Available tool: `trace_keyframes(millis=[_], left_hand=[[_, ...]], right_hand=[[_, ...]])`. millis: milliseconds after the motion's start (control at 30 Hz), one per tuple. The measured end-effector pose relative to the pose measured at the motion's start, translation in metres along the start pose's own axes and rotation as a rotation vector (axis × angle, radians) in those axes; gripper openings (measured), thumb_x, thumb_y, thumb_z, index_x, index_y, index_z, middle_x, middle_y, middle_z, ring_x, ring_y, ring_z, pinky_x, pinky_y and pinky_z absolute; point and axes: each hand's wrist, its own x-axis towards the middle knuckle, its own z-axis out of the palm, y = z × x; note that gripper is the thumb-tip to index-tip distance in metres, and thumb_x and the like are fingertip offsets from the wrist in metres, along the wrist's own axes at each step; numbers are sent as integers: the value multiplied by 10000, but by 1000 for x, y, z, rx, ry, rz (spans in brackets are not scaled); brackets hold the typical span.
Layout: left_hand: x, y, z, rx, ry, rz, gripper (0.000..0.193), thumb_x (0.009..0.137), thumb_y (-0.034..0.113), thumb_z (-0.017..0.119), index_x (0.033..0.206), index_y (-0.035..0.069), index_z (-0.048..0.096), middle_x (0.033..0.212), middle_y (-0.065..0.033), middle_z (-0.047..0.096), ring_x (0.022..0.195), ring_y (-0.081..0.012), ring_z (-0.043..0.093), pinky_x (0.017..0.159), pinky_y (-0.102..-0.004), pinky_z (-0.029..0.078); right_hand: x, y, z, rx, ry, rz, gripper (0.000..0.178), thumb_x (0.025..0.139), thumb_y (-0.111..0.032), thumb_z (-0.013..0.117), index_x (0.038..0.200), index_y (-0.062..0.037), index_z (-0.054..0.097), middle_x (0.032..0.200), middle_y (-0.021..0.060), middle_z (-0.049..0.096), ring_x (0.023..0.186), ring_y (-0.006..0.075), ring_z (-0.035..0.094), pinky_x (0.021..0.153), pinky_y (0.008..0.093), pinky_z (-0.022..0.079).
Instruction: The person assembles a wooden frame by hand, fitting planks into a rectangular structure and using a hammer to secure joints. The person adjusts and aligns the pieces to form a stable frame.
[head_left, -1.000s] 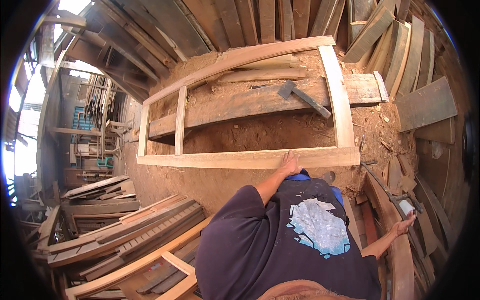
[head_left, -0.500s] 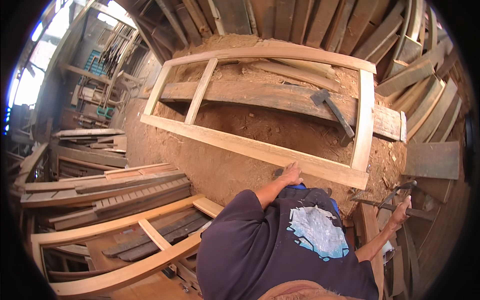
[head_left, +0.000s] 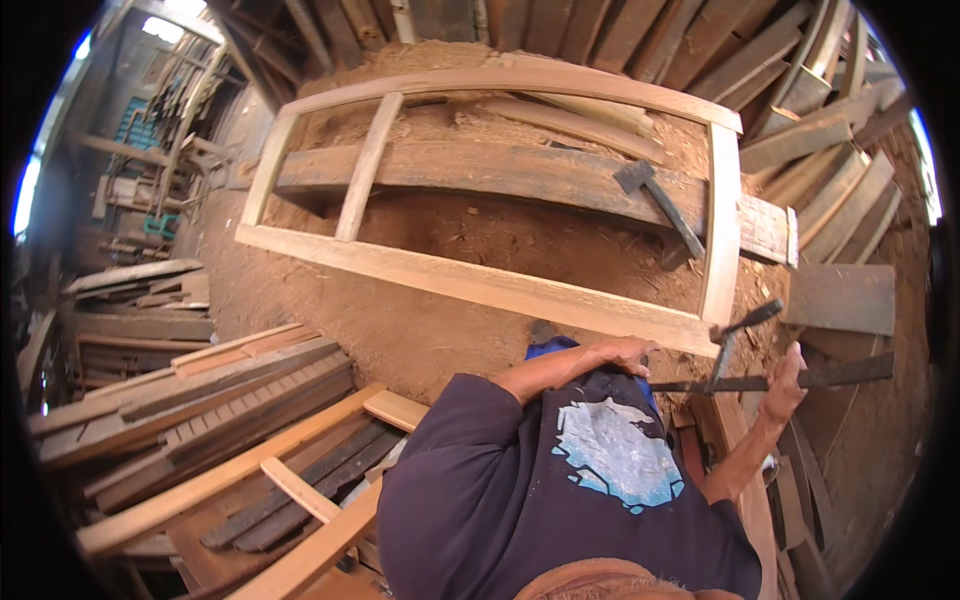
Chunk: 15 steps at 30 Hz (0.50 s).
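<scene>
My right hand (head_left: pixel 784 384) grips the dark bar of a bar clamp (head_left: pixel 830 374), held roughly level at my right. The clamp's dark handle (head_left: pixel 752 318) sticks up beside the near right corner of a pale wooden frame (head_left: pixel 480 282). My left hand (head_left: pixel 626 353) is in front of my body, just short of the frame's near rail, fingers loosely extended and no object visible in them. The bar's left end lies close by; whether that hand touches it I cannot tell. The frame rests across a thick timber beam (head_left: pixel 500 172), where a dark hammer (head_left: pixel 660 208) lies.
Another pale frame (head_left: pixel 300 488) lies at the lower left, beside stacked boards (head_left: pixel 240 395). Planks (head_left: pixel 570 128) lie on the sawdust-covered ground beyond the beam. Boards lean along the far side, with more stacked timber (head_left: pixel 840 200) at the right.
My right hand has brought the clamp leftward and up, close to the frame's near right corner. My left hand has come off the near rail and shifted right. The view has shifted slightly.
</scene>
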Motion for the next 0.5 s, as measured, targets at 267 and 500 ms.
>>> trace_keyframes(millis=[267, 500], left_hand=[[7, -23, 31, 6, -112, 215, 994, 786, 378, 772, 1507, -59, 245, 1510, -312, 349, 1404, -414, 361, 1179, -433, 285], [-30, -24, 27, -27, 47, 133, 967, 758, 337, 807, 1491, -33, 296, 1474, -310, 393, 1386, -427, 378, 1164, -450, 310]], right_hand=[[-58, -19, 97, -179, -79, -56, 463, 1030, -289, 506, 605, -129, 416, 540, -37, 366, 477, 80, 340, 469, 279, 295], [-82, -47, 152, -258, -347, -168, 478, 1012, -240, 494, 570, -69, 429, 513, -2, 395, 463, 95, 354, 461, 317, 283]])
